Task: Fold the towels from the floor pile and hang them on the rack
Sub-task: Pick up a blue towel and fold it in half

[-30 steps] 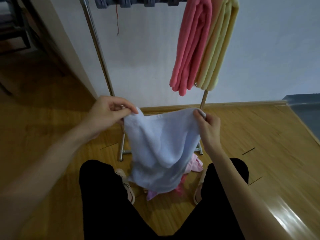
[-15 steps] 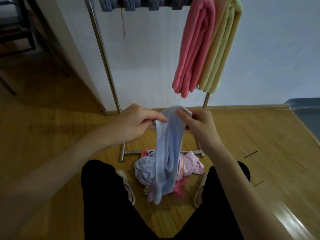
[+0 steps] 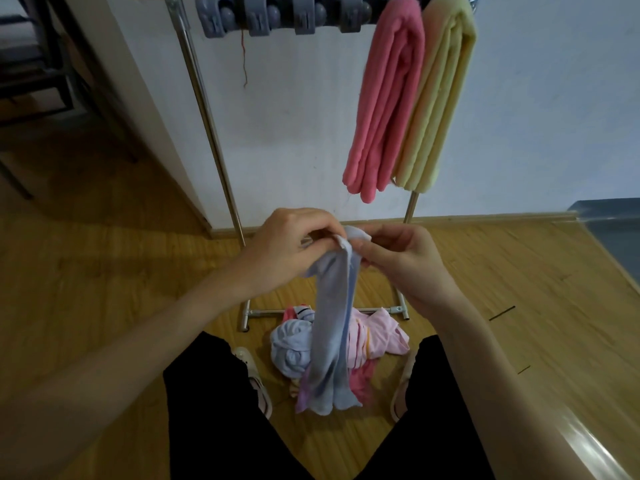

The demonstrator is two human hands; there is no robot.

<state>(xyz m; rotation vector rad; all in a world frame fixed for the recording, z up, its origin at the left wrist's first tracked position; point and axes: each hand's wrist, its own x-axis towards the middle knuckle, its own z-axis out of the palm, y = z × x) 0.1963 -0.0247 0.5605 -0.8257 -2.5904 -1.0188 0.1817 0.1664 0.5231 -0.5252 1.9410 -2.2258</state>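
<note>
A light blue towel (image 3: 332, 327) hangs folded in half lengthwise in front of me. My left hand (image 3: 294, 247) pinches its top corners, and my right hand (image 3: 398, 258) pinches the same top edge right beside it. Below, the floor pile (image 3: 374, 344) holds a pale blue towel (image 3: 291, 348) and pink ones between my feet. A metal rack (image 3: 207, 133) stands against the wall, with a folded pink towel (image 3: 384, 98) and a folded yellow towel (image 3: 440, 98) hanging from its top bar.
Grey clothespins (image 3: 277, 12) line the rack's top bar at the left. The rack's foot bar (image 3: 266, 311) lies just beyond the pile. A white wall is behind, a dark chair (image 3: 38, 81) at far left, and a grey ledge (image 3: 609, 223) at right.
My hands came together from a spread position, bringing the towel's two top corners together, so the towel went from an open sheet to a narrow hanging strip.
</note>
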